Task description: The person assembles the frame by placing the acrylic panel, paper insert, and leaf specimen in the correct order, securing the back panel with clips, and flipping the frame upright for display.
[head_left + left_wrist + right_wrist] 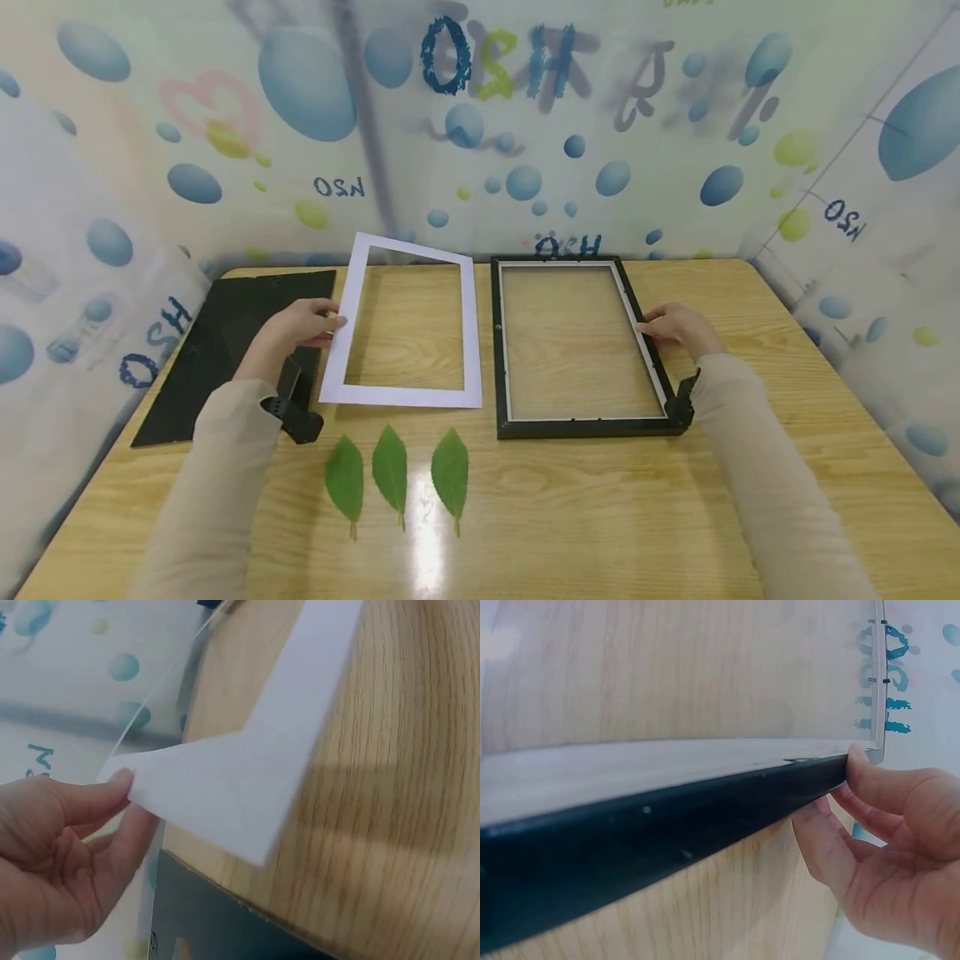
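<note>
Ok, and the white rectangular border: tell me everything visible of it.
The white border is a thin rectangle, card or paper by its look, with one large rectangular opening showing the wooden table. The left hand pinches its left side, which is raised, tilting it; whether another edge touches the table is unclear. In the head view it sits between a black panel and a black frame, beyond three leaves.

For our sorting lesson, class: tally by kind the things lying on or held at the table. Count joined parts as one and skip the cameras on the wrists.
Green leaves: 3
White mat board with a cut-out window: 1
Black picture frame: 1
Black backing board: 1
Total: 6
</note>
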Demonstrator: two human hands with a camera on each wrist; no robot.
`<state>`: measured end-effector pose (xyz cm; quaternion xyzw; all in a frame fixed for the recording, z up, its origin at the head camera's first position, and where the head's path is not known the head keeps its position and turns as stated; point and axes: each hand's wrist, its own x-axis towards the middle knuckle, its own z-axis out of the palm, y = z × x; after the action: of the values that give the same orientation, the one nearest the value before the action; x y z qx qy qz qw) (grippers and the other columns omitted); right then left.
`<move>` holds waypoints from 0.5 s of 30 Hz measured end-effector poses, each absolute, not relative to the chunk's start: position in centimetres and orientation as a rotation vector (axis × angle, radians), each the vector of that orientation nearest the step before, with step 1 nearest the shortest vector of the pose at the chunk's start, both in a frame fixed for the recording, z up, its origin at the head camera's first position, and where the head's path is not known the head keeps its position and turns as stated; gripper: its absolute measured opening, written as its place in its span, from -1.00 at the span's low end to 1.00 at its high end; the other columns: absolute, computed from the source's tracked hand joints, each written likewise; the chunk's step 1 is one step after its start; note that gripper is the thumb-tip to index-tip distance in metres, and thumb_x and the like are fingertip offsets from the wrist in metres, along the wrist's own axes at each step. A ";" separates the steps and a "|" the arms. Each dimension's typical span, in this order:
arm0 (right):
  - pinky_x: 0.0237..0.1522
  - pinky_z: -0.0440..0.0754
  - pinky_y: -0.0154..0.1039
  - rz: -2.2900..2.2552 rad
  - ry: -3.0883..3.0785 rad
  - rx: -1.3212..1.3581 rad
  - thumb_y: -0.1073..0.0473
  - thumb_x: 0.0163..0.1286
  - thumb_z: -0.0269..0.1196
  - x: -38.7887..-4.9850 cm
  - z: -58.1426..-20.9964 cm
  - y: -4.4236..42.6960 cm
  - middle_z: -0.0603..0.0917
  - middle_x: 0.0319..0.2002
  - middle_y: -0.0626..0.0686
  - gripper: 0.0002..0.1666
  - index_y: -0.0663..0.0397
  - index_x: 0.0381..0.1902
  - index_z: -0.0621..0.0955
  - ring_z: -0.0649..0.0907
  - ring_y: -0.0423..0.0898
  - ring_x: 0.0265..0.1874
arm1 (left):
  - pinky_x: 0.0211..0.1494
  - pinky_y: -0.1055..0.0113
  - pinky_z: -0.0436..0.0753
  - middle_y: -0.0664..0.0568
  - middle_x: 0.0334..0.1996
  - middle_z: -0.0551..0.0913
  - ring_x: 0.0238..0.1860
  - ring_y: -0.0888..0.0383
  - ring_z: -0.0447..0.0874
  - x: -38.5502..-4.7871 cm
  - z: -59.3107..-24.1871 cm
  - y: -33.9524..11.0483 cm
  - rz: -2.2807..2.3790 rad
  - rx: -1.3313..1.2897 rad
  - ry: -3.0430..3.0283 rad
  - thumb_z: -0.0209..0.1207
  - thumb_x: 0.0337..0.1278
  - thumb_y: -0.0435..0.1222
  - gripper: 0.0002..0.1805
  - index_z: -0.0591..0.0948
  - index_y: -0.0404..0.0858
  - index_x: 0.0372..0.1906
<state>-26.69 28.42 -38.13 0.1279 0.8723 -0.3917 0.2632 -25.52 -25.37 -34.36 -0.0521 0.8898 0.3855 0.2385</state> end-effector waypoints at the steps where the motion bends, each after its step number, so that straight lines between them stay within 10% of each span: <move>1: -0.08 0.60 -0.17 -1.052 2.364 0.343 0.18 0.35 0.05 -26.3 -37.7 28.1 0.44 -0.17 0.17 -0.33 0.48 0.27 0.13 0.53 -0.20 -0.35 | -0.05 0.27 0.62 -0.27 0.00 0.37 -0.43 0.39 0.53 -25.4 -34.3 -25.5 1.075 -0.141 2.432 -0.03 0.31 -0.21 -0.38 0.10 -0.41 0.34; 15: -0.14 0.61 -0.23 -1.082 2.358 0.359 0.18 0.38 0.03 -25.4 -36.8 27.4 0.44 -0.19 0.15 -0.35 0.48 0.28 0.13 0.51 -0.27 -0.44 | -0.15 0.45 0.62 0.24 -0.44 0.46 -0.43 0.40 0.51 -24.5 -34.8 -26.4 1.369 -0.150 2.339 0.01 0.28 -0.23 -0.40 0.13 -0.40 0.31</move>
<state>-25.42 27.44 -36.84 0.1326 0.8698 -0.3989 0.2583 -24.52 -26.36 -34.77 -0.0540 0.8422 0.4929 0.2119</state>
